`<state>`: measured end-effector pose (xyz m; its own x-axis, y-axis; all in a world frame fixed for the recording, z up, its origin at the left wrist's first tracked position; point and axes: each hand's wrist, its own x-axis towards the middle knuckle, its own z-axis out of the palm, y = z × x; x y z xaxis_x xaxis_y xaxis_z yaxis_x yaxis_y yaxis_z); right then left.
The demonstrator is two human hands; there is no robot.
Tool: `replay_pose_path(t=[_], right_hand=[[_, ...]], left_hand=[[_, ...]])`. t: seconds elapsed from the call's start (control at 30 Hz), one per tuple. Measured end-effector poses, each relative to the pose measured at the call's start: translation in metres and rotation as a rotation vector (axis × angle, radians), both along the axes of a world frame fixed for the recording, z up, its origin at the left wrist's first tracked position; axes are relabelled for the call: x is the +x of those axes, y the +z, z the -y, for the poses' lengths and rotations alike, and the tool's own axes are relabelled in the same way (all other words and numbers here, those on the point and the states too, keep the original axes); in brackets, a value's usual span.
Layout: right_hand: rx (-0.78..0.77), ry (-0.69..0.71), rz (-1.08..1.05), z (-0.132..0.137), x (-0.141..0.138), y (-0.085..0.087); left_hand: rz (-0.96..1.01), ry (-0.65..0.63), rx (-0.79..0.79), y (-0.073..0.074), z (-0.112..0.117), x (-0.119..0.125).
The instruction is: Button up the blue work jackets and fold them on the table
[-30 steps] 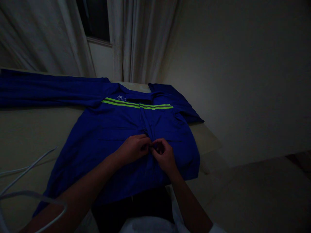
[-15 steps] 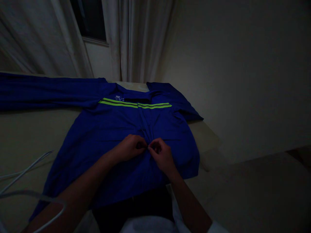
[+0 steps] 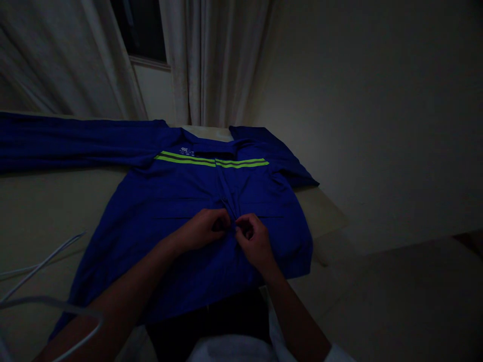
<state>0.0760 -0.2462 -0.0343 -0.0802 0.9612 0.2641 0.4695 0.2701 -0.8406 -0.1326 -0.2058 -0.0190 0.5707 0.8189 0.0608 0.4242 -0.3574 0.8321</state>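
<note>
A blue work jacket (image 3: 158, 196) with yellow-green chest stripes lies spread front side up, its collar at the far end. Thumb and fingers of my left hand (image 3: 209, 229) are pinched on the jacket's front edge, midway down the front opening. Just to its right, my right hand (image 3: 253, 239) pinches the opposite edge, a small gap between the two sets of fingertips. Above the hands, the front edges run up in loose folds to the stripes. Dim light hides any button or fastener under the fingers.
Beneath the jacket is a pale table (image 3: 33, 206), its right corner showing past the short right sleeve. White cables (image 3: 45, 261) stick up at the lower left. Light curtains (image 3: 222, 65) hang behind the table, and a plain wall (image 3: 370, 110) rises at the right.
My fingertips, which met before, are now slightly apart, the right hand having shifted a little to the right. The whole view has moved slightly; the jacket lies as before.
</note>
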Motion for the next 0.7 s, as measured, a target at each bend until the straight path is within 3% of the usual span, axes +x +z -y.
replay_pose_path(t=[0.2, 0.4, 0.7], right_hand=[[-0.006, -0.010, -0.004, 0.0006, -0.0003, 0.0002], [0.048, -0.008, -0.008, 0.0007, 0.0012, -0.0006], [0.053, -0.018, -0.077, -0.0001, 0.0002, 0.0040]], left_hand=[[0.025, -0.008, 0.030, -0.0021, 0.0012, 0.0032], [0.089, -0.001, 0.210, 0.0002, 0.0031, 0.0026], [0.017, -0.108, 0.361, -0.0017, -0.0003, -0.0020]])
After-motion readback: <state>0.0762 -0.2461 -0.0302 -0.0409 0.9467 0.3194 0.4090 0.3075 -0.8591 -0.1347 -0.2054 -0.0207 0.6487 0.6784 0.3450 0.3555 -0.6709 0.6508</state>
